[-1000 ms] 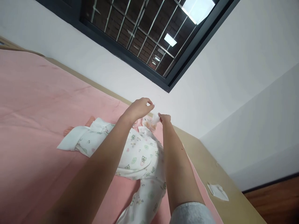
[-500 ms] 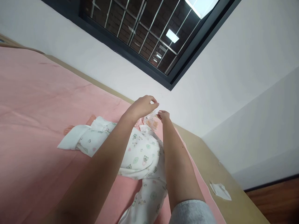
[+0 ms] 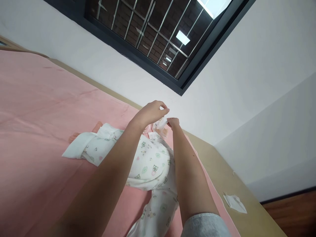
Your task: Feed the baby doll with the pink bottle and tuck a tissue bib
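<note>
A baby doll in white clothes [image 3: 153,161] printed with small animals lies on the pink sheet [image 3: 37,108], its bare feet [image 3: 97,127] toward the left. My left hand [image 3: 154,111] hovers above the doll's upper end, thumb and forefinger curled together in a pinch; anything between the tips is too small to make out. Just right of and below it, my right hand [image 3: 173,122] pinches a thin white piece of material [image 3: 163,123], whose exact kind I cannot tell. The doll's head area beneath is mostly hidden by this material and my hands.
Along the right, a tan tabletop [image 3: 209,161] extends past the sheet, with a crumpled white tissue [image 3: 235,203] on it. A white wall [image 3: 197,108] rises behind, below a dark-framed barred window [image 3: 148,33].
The left fingertips have drawn slightly apart from the white material, which stays in my right hand. Both hands otherwise keep nearly the same place; the whole view has shifted slightly.
</note>
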Action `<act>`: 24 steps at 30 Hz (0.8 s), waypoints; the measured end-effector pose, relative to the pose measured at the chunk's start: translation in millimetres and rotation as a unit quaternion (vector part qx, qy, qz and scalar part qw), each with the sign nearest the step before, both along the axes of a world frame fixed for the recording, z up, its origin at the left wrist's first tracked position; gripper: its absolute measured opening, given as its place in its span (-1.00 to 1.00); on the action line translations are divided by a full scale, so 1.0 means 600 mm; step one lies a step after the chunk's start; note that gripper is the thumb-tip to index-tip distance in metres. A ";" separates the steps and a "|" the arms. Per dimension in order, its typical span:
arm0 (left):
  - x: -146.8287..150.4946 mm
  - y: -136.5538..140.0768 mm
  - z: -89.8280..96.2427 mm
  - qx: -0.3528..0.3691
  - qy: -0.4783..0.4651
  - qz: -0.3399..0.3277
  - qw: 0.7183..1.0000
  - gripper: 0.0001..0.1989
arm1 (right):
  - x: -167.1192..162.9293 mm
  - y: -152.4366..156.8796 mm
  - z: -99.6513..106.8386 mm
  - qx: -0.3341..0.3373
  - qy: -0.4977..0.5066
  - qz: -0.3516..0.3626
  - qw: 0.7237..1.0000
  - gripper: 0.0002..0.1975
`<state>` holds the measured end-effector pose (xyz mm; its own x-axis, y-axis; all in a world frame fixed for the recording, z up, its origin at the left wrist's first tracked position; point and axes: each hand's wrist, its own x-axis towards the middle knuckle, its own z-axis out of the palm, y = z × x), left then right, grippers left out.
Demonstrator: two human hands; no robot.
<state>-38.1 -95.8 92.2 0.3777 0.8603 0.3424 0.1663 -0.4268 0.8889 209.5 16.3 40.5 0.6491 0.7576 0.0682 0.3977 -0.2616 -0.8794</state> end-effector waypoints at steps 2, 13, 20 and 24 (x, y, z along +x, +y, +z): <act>-0.001 0.000 0.001 -0.002 0.001 -0.001 1.000 -0.69 | -0.001 -0.004 0.003 -0.005 -0.002 -0.001 1.000 -0.80; -0.003 -0.002 0.002 -0.003 0.012 0.001 1.000 -0.69 | 0.001 -0.002 0.013 -0.082 -0.025 0.021 0.996 -0.88; -0.004 -0.004 0.002 -0.004 0.022 -0.001 1.000 -0.70 | 0.037 -0.003 0.016 -0.215 -0.140 -0.016 0.966 -0.96; -0.003 -0.002 0.002 -0.011 0.027 0.002 1.000 -0.70 | 0.049 -0.017 0.021 -0.264 -0.170 0.002 0.950 -0.94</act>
<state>-39.9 -96.9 93.4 0.3910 0.8690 0.3033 0.2160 -0.4070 0.8875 238.6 6.2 52.8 0.6552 0.7465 -0.1159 0.6365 -0.6282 -0.4475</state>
